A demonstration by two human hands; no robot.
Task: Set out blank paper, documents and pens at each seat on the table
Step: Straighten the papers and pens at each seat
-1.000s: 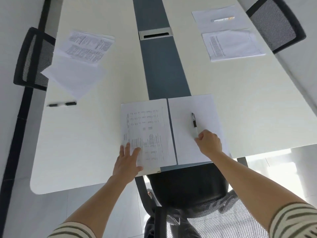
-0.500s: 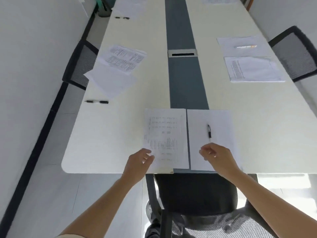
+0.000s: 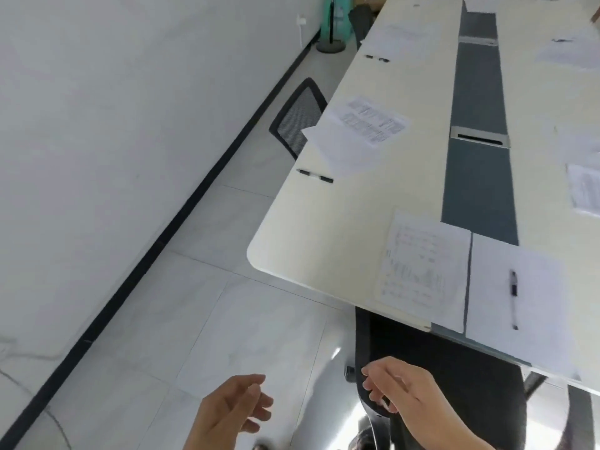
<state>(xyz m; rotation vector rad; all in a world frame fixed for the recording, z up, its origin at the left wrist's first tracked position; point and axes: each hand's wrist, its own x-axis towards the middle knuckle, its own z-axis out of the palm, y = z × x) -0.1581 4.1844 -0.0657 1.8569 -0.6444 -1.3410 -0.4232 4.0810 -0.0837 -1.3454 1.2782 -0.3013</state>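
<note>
At the table's near end lie a printed document and, to its right, a blank sheet with a pen on it. Further along the left edge sit another printed document overlapping a blank sheet, with a black pen beside them. More papers and a pen lie at the far left seat. My left hand and my right hand hang below the table edge, fingers loosely apart, holding nothing.
The long cream table has a grey centre strip with a cable slot. A black mesh chair stands at the left side, another dark chair under the near end. Papers lie on the right. White wall and tiled floor left.
Both hands have left the near papers and dropped below the table edge. The view has swung left, so the table now sits to the right.
</note>
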